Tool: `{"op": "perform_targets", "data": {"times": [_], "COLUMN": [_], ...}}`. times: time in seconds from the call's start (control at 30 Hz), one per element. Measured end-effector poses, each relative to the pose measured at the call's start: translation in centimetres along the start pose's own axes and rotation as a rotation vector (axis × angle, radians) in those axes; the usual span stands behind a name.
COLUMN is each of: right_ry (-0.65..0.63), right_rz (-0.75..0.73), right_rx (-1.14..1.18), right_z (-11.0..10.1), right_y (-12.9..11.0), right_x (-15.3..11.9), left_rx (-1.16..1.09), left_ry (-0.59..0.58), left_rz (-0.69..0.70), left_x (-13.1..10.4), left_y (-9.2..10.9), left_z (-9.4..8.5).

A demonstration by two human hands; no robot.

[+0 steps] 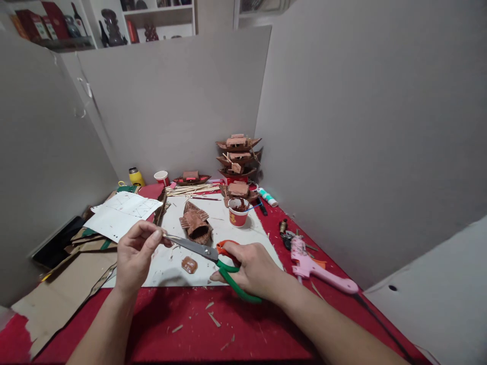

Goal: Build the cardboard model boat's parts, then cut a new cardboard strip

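Observation:
My right hand [253, 268] grips scissors [203, 249] with one orange and one green handle loop. Their blades point left, and the tips reach the fingertips of my left hand [140, 248]. Between its thumb and fingers, my left hand pinches a thin pale strip [170, 235], mostly hidden by the fingers and blades. Just beyond the blades lies a brown model boat [196, 223] with an arched cover, its dark opening facing me. A small brown shiny piece [189, 264] lies on the white sheet [167, 276] below the scissors.
A red paper cup [238, 215] with brown paint and a blue stick stands beyond my right hand. To the right lies a pink glue gun [323, 274]. Stacked model boats [238, 157] and thin sticks [194, 189] sit at the back. Cardboard [64, 286] covers the left side.

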State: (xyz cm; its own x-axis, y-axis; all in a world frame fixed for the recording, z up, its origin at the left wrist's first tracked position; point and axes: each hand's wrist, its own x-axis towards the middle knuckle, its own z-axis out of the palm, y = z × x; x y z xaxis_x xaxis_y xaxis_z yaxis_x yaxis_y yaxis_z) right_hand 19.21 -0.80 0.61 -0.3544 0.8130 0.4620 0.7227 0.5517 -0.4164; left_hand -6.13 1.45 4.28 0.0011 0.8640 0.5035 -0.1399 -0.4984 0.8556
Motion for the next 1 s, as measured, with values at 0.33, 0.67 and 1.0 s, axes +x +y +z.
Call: {"op": "perform_targets", "data": {"times": [0.33, 0.67, 1.0], "right_ry": [-0.026, 0.026, 0.077], "right_rz": [-0.019, -0.057, 0.073], "right_rx": [-0.099, -0.056, 0.513], "right_z": [-0.38, -0.44, 0.13], "right_y": [0.26, 0.26, 0.22], "right_x": [0.27, 0.23, 0.14], "left_rx": [0.019, -0.052, -0.067], "left_ry": [-0.092, -0.076, -0.108], "left_rz": [-0.066, -0.119, -0.151], "left_x": [0.03, 0.24, 0.04], "left_y": [-0.01, 0.0, -0.15], "left_z": [0.26, 0.58, 0.65]}}
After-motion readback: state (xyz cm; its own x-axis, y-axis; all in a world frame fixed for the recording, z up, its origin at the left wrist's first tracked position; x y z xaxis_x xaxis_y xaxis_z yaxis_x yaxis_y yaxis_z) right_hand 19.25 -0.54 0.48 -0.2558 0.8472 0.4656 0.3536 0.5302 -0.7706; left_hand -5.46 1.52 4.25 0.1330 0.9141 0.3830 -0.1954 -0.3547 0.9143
